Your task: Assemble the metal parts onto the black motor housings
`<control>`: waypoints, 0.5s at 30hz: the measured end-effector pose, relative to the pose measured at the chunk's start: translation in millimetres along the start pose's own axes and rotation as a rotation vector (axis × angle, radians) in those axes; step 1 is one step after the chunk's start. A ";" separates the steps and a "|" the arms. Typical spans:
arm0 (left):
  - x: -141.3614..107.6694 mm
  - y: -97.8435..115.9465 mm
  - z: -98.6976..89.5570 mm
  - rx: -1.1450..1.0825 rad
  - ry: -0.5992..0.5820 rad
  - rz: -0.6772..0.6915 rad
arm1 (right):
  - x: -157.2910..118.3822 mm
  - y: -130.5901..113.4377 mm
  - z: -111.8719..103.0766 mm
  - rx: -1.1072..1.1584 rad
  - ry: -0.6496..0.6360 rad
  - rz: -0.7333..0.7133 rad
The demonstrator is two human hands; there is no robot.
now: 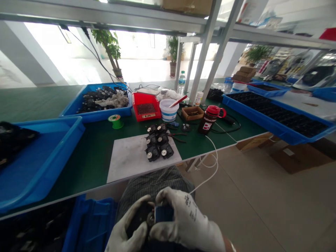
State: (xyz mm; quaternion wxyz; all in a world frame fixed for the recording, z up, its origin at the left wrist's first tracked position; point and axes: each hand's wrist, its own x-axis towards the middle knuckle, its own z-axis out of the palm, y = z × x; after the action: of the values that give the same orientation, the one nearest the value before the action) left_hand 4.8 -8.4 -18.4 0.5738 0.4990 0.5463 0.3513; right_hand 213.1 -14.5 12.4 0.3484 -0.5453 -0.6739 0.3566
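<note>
Both hands wear white gloves and are held over the lap, below the bench edge. My left hand [131, 227] is closed around a black part [138, 217], with a small metal piece showing at its inner side. In the grip of my right hand [187, 218] is a dark blue block-shaped object [164, 213], pressed close to the black part; its exact kind is hidden by the fingers. On the bench ahead, several black motor-like assemblies [159, 140] with silver round ends stand in rows on a white sheet [128, 157].
Left is a blue tray [60, 150], and behind it a blue bin [105, 113] of black parts. A green spool [116, 121], red bin [145, 117], white tub [168, 111] and dark bottle [208, 120] line the bench. A white cable [216, 157] hangs at right.
</note>
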 end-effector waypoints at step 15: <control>-9.9 18.5 1.8 0.005 -0.072 0.011 | -9.3 7.3 8.2 0.353 -0.166 0.232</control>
State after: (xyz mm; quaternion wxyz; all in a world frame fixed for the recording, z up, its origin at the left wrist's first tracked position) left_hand 7.6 -13.4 1.8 0.5901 0.5157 0.5232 0.3348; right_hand 211.1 -23.4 1.2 0.3383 -0.5183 -0.5604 0.5503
